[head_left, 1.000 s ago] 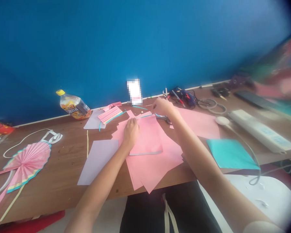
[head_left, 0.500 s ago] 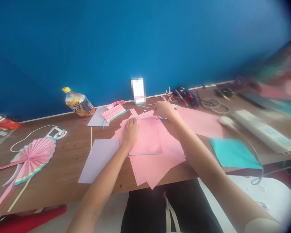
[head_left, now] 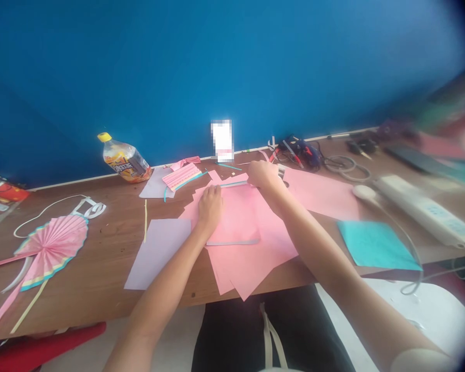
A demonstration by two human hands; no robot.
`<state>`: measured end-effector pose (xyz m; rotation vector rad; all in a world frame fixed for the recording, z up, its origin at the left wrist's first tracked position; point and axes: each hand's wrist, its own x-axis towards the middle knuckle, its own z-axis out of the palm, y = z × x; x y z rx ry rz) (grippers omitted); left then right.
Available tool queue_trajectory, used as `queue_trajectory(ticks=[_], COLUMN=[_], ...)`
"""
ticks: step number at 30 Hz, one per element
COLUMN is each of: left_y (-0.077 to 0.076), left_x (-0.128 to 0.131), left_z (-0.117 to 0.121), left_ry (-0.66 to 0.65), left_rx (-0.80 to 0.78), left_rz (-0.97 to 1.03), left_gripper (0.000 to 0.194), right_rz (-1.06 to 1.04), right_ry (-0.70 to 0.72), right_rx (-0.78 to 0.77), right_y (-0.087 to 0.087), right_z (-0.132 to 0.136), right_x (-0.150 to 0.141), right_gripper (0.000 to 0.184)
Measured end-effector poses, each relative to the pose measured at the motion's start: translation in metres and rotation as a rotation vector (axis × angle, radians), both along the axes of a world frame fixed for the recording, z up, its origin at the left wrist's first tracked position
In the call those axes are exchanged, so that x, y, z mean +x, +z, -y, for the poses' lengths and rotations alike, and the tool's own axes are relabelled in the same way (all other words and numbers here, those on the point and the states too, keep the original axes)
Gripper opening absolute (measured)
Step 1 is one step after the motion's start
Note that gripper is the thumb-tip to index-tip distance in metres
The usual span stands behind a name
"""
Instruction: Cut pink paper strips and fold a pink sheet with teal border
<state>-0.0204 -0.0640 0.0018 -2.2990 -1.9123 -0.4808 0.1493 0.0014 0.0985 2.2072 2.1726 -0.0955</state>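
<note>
Fan: here at far left, a pleated pink fan [head_left: 58,245] lies on the wooden worktop [head_left: 108,263].
Bottle: yellow-capped bottle [head_left: 126,161], leaning near the blue wall.
Lavender sheet: flat, this lavender sheet [head_left: 155,253], just left of the pink papers.
Left hand: the left hand [head_left: 210,206] is down, fingers loosely extended, pressing, gripping nothing.
Blue-edged sheet: between the hands, the blue-edged pink sheet [head_left: 238,219] lies over larger pink sheets [head_left: 248,268].
Right hand: fingers curled, the right hand [head_left: 263,174] is at its far right corner; can't tell what's pinched.
Teal paper: folded-looking teal paper [head_left: 377,245], near the power strip [head_left: 426,212].
</note>
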Motion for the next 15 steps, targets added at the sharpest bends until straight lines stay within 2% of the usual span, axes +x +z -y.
queue_trajectory(ticks=[4,10,15], left_y=[0.0024,-0.0015,-0.004], left_x=[0.0007,-0.0006,-0.0005], left_z=[0.0012,0.0004,-0.0001], left_ry=[0.008,-0.002,-0.025], left_rx=[-0.01,0.019,0.032], left_rz=[-0.017,0.002,0.03], left_gripper=[0.034,0.034,0.035], right_rz=[0.013,0.022,0.012], right_ry=[-0.006,-0.034,-0.051], right_rx=[0.044,0.004,0.016], right_y=[-0.004,-0.0058,-0.0059], right_z=[-0.0008,-0.004,-0.0045], right_x=[-0.0031,-0.0014,-0.0003], right_gripper=[0.041,0.046,0.041])
